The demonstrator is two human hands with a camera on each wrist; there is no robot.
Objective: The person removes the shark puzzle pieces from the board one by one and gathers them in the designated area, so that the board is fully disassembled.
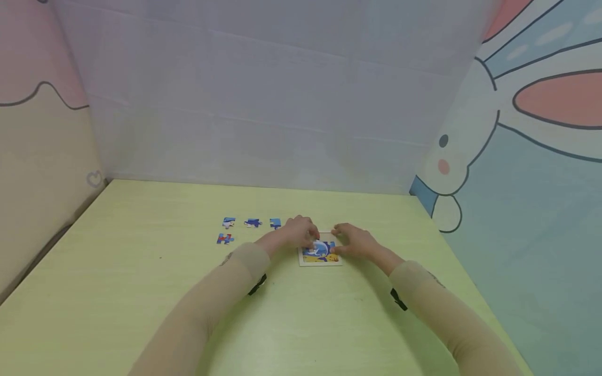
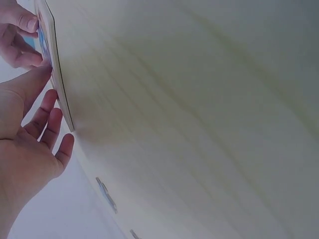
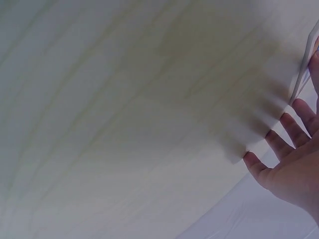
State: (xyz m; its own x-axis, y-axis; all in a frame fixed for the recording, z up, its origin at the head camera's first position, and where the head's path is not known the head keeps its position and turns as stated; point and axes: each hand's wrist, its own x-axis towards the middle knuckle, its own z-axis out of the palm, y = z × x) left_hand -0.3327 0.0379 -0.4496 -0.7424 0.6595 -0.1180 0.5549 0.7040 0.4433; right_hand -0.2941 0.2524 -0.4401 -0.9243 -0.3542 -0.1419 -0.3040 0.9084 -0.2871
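Note:
A small jigsaw puzzle in a pale frame (image 1: pixel 321 263) lies on the table, with blue, white and yellow pieces in its lower part. My left hand (image 1: pixel 301 231) is over its left side, thumb and forefinger bent around a puzzle piece that they mostly cover. In the left wrist view, the left thumb (image 2: pixel 37 82) touches the puzzle and the other fingers are loosely bent. On the right side is my right hand (image 1: pixel 356 241), its thumb at the pieces and its fingers spread. The right wrist view shows those fingers (image 3: pixel 294 130) reaching beside the frame's edge and down to the table.
Several loose puzzle pieces lie left of the frame: a blue-and-white one (image 1: pixel 228 223), a dark blue one (image 1: pixel 253 223), a light blue one (image 1: pixel 275 223) and a red-and-blue one (image 1: pixel 225 238). The yellow-green table (image 1: pixel 188 203) meets a pale wall behind and printed walls at both sides.

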